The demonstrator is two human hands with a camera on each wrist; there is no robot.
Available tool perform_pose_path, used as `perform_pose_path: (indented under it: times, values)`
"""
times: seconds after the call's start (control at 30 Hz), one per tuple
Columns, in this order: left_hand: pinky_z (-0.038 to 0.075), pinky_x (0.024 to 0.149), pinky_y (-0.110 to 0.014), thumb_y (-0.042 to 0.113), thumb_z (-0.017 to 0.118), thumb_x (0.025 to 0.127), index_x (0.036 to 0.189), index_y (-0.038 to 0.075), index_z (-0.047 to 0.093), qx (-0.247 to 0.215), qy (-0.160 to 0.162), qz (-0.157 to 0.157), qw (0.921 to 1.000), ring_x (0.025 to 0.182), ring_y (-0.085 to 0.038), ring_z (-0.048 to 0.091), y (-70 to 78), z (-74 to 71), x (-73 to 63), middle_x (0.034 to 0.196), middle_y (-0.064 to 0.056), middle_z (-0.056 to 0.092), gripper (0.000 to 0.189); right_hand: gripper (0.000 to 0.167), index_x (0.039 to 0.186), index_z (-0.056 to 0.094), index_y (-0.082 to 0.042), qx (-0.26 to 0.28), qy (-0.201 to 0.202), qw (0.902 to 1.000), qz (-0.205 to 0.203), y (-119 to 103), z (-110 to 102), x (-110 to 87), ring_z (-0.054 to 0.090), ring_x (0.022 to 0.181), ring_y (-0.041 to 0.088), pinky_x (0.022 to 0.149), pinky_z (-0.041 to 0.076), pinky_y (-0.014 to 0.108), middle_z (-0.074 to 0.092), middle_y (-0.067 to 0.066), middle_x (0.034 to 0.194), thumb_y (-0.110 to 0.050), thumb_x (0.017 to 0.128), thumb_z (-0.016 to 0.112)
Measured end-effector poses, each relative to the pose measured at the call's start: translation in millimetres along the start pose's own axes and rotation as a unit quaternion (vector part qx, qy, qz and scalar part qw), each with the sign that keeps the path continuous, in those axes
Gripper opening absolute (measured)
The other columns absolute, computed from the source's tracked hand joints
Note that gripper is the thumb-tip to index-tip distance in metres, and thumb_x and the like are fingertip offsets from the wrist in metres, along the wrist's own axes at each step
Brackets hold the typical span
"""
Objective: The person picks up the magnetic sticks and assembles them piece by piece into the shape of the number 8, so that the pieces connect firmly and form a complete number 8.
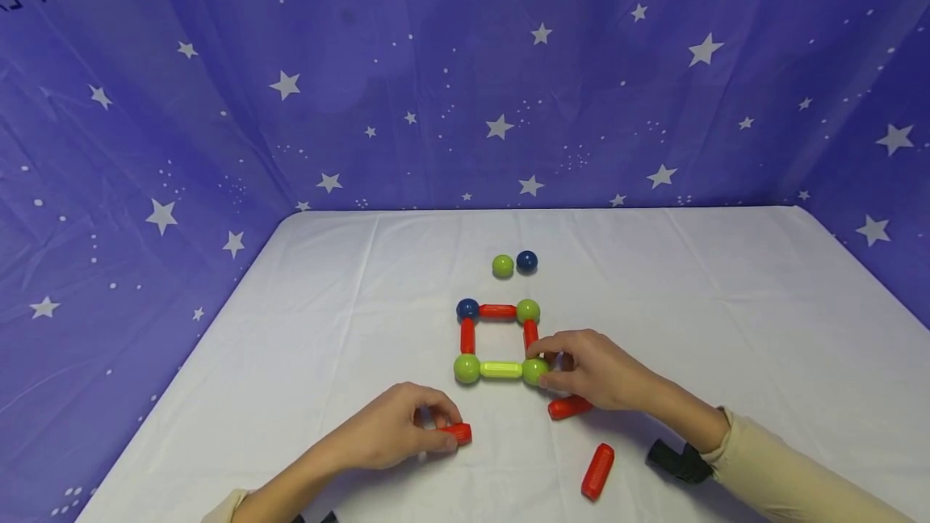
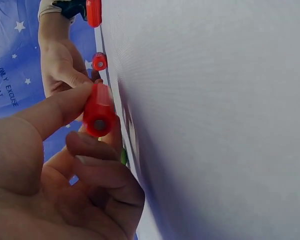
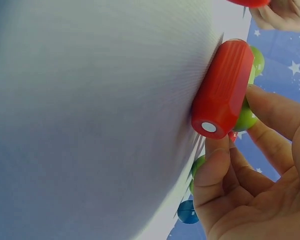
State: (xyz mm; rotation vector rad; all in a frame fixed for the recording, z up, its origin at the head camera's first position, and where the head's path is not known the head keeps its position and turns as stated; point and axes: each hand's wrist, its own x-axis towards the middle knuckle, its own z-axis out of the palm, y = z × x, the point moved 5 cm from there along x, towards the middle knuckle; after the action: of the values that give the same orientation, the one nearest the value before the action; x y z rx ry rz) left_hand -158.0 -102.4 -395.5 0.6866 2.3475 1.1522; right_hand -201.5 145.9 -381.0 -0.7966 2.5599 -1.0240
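Note:
A square of magnetic rods and balls lies flat on the white table. Three sides are red rods (image 1: 497, 311); the near side is a yellow-green rod (image 1: 501, 370). Its corners are a blue ball (image 1: 467, 309) and three green balls (image 1: 467, 368). My right hand (image 1: 603, 370) pinches the near right green ball (image 1: 534, 371) between thumb and fingers. Closer to me on the left, my left hand (image 1: 395, 426) holds a loose red rod (image 2: 99, 110) between thumb and fingers, its metal end showing in the left wrist view.
Just below my right hand lies another red rod (image 1: 568, 407), partly hidden by it in the head view. A further red rod (image 1: 598, 472) lies nearer me. Beyond the square sit a loose green ball (image 1: 503, 265) and a dark blue ball (image 1: 526, 261). A starry curtain (image 1: 501, 87) hangs behind.

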Motion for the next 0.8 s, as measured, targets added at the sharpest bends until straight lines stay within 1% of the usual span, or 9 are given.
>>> perform_pose_path:
  times: [0.07,0.13,0.27,0.47,0.6,0.7,0.8]
  values:
    - [0.041,0.056,-0.022,0.023,0.078,0.085,0.092,0.023,0.074,-0.01,0.006,-0.005,0.9999,0.06,-0.006,0.05,-0.1,-1.2,0.9,0.079,0.01,0.062,0.008,0.033,0.118,0.07,-0.014,0.001,0.0,1.0,0.0,0,0,0.0,0.053,0.074,0.013,0.06,0.046,0.025,0.062,-0.009,0.089,-0.014,0.086,0.077]
    - [0.04,0.055,-0.022,0.023,0.077,0.086,0.092,0.023,0.074,-0.022,0.013,-0.018,0.9995,0.059,-0.007,0.05,-1.1,-2.7,2.0,0.079,0.009,0.062,0.007,0.033,0.118,0.07,-0.013,0.0,0.001,1.0,0.002,1,0,0.1,0.053,0.074,0.013,0.061,0.046,0.025,0.062,-0.009,0.09,-0.014,0.086,0.077]
    - [0.04,0.055,-0.023,0.024,0.074,0.089,0.094,0.021,0.074,-0.03,0.034,-0.025,0.9987,0.06,-0.009,0.051,-2.0,-6.4,5.3,0.078,0.008,0.063,0.006,0.033,0.118,0.07,-0.014,-0.001,0.0,1.0,0.005,2,0,0.6,0.053,0.075,0.014,0.061,0.047,0.025,0.062,-0.009,0.09,-0.015,0.086,0.077]
    - [0.043,0.06,-0.026,0.027,0.072,0.09,0.095,0.022,0.073,-0.018,0.079,-0.028,0.9963,0.068,-0.012,0.055,-3.3,-12.2,9.6,0.075,0.009,0.064,0.007,0.033,0.118,0.07,-0.015,0.001,-0.001,1.0,0.004,2,1,0.2,0.053,0.075,0.014,0.061,0.046,0.025,0.062,-0.009,0.09,-0.015,0.086,0.077]
    - [0.046,0.07,-0.028,0.028,0.072,0.09,0.096,0.02,0.073,-0.009,0.107,-0.032,0.9937,0.076,-0.013,0.057,-2.6,-15.8,11.2,0.075,0.009,0.064,0.009,0.033,0.118,0.07,-0.014,0.0,0.001,1.0,0.002,2,0,-0.2,0.052,0.075,0.014,0.061,0.046,0.025,0.062,-0.009,0.09,-0.015,0.086,0.077]
    - [0.045,0.077,-0.031,0.028,0.072,0.09,0.098,0.018,0.073,-0.007,0.119,-0.038,0.9921,0.08,-0.013,0.057,-2.5,-17.5,11.5,0.074,0.009,0.064,0.012,0.033,0.118,0.07,-0.014,-0.001,0.002,1.0,0.001,1,0,-0.2,0.052,0.076,0.014,0.061,0.046,0.025,0.062,-0.009,0.091,-0.015,0.086,0.077]
    - [0.046,0.077,-0.032,0.027,0.072,0.09,0.099,0.017,0.072,-0.009,0.124,-0.045,0.9912,0.08,-0.013,0.057,-2.4,-18.2,11.6,0.074,0.009,0.064,0.013,0.033,0.118,0.07,-0.014,0.0,0.001,1.0,0.003,2,0,0.0,0.052,0.076,0.014,0.062,0.046,0.025,0.062,-0.009,0.091,-0.015,0.086,0.077]
